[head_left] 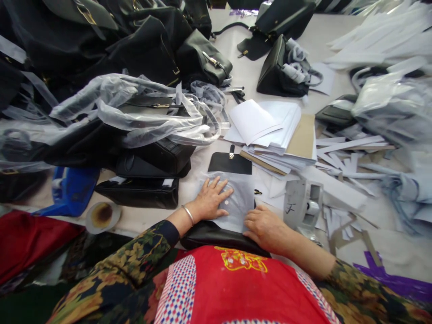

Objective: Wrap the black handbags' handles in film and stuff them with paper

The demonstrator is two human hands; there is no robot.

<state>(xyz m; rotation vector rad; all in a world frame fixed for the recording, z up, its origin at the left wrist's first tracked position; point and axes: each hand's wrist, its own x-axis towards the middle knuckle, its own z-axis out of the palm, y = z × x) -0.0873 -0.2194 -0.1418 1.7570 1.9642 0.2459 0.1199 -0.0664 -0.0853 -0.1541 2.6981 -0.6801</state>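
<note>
Centrally, a black bag (216,236) lies on the table directly before the person, its near edge against or very close to the red apron (243,288). A translucent grey-white sheet (241,189) covers its middle. Beyond the sheet's far edge projects a black flap (229,163) bearing a small clasp (231,152); the join with the bag is hidden. The left hand (214,198) rests on top of the sheet; the right hand (265,225) sits at its near right corner, beside the bag.

The pale work table (232,51) is heavily loaded. Black bags are heaped at upper left, some with handles in clear plastic wrapping (151,121). A blue plastic item (74,191) and a round, brown-stained container (102,216) sit at the left edge. Past the flap, to the right, is a stack of papers (270,123); nearer, a grey block-shaped device (297,204) carries a dark mark. White strips (347,155) and purple film (394,276) occupy the right side.

The left hand is palm down, fingers spread, with a silver bangle at the wrist. The right hand is curled, knuckles up; whether its fingertips pinch the sheet cannot be determined. Both forearms converge from floral sleeves.
</note>
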